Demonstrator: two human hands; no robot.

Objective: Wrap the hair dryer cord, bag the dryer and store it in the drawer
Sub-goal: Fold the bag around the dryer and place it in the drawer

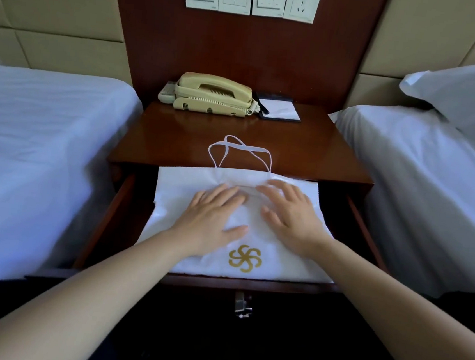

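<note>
A white cloth bag (286, 264) with a gold pinwheel logo lies in the open drawer (248, 284) of the wooden nightstand. Its white drawstring loops (240, 151) trail back onto the nightstand top. My left hand (211, 221) lies flat on the middle of the bag with fingers spread. My right hand (291, 214) presses flat on the bag beside it, fingers straight. The hair dryer and its cord are hidden; whatever is in the bag cannot be seen.
A beige telephone (213, 93) and a notepad with pen (280, 109) sit at the back of the nightstand top (176, 135). White beds flank the nightstand, left bed (37, 144), right bed (423, 181). Wall switches and a socket (305, 0) are above. A metal drawer handle (242, 305) hangs below.
</note>
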